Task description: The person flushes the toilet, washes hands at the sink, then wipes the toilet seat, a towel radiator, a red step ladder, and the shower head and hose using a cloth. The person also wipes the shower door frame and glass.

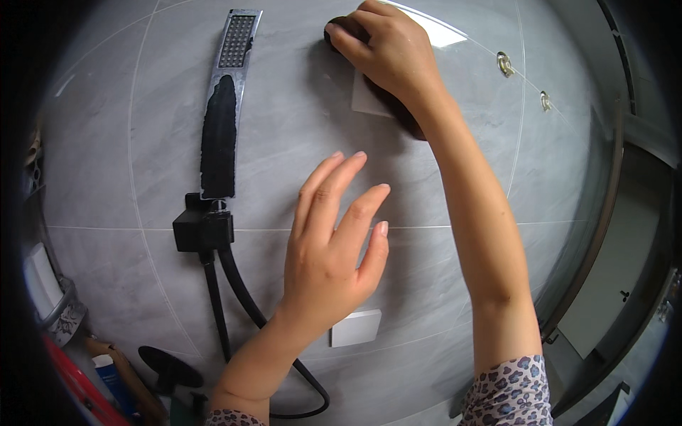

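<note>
My right hand (394, 53) reaches up to the wall at the upper middle, its fingers curled round the rounded end of a long dark brown object (346, 32). The object slants down behind my hand and forearm, and its lower end shows beside the forearm; its kind I cannot make out. Behind it, a pale flat plate (366, 96) shows on the wall. My left hand (330, 245) is raised in front of the tiles with fingers apart, holding nothing. Left of it, a flat hand shower (227, 106) with a peeling black coating stands upright in a black wall bracket (202, 231).
A black hose (241, 287) loops down from the bracket behind my left forearm. Low on the wall is a white square plate (356, 329). Metal fittings (504, 64) sit at upper right. A door (604, 284) stands at far right; a red object (82, 387) lies lower left.
</note>
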Demonstrator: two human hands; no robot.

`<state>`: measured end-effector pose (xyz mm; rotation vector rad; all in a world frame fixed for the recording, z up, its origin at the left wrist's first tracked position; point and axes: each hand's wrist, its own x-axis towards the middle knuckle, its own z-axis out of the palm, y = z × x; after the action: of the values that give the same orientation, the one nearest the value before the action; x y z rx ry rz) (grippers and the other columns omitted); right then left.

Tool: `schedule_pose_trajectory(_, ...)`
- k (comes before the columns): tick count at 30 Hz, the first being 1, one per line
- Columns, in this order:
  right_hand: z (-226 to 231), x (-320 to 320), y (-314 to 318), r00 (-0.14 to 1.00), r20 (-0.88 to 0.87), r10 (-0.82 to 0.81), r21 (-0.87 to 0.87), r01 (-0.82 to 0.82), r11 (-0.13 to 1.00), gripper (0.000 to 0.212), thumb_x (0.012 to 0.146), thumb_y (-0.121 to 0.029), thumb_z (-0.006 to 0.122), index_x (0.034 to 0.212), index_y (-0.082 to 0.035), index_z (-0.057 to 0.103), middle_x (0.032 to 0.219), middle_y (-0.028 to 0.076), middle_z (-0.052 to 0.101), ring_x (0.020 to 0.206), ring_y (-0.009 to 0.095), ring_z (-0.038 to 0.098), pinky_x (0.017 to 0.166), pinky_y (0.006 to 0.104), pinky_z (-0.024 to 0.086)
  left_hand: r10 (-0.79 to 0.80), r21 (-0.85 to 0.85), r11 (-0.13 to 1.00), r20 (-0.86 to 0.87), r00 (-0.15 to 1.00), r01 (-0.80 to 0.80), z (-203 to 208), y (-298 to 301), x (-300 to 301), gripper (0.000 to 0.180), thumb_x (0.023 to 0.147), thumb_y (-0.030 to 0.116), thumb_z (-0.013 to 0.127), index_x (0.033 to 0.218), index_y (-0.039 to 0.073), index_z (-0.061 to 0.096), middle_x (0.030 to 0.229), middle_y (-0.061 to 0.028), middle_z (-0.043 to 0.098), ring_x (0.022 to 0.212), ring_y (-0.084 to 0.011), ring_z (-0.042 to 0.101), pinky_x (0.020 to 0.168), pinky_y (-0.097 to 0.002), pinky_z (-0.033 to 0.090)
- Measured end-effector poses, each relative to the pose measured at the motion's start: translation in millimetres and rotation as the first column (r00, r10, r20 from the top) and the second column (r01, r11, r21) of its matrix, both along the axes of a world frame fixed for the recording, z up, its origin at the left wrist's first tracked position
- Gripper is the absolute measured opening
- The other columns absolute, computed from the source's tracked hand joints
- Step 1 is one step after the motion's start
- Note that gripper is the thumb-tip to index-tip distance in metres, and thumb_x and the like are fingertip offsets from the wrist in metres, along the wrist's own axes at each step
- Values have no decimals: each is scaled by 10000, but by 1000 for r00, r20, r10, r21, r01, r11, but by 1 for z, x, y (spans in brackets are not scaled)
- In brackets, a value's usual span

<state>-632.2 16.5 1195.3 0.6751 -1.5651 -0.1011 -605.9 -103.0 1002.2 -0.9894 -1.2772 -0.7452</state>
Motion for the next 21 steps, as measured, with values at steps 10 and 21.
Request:
schedule_pose_trajectory(10,-12,-7,1,980,-171,101,-70,-114,991,243,817,-280,643,927,-64,635,811,95,659,815,260,622,711,359,492,27,30,999,0,1000,-27,-15,-35,1,274,740,1,589,1013,-7,601,1252,-197,485,1175,-341,463,969,-417,387)
schedule_pose_trajectory(21,-5,15,46,969,-113,-219,-248,186,951,360,831,-382,573,807,-25,601,765,177,640,731,357,604,674,439,468,153,16,988,46,987,-154,-26,-72,30,292,745,-20,575,1035,-2,592,1275,-200,474,1173,-341,467,929,-429,429)
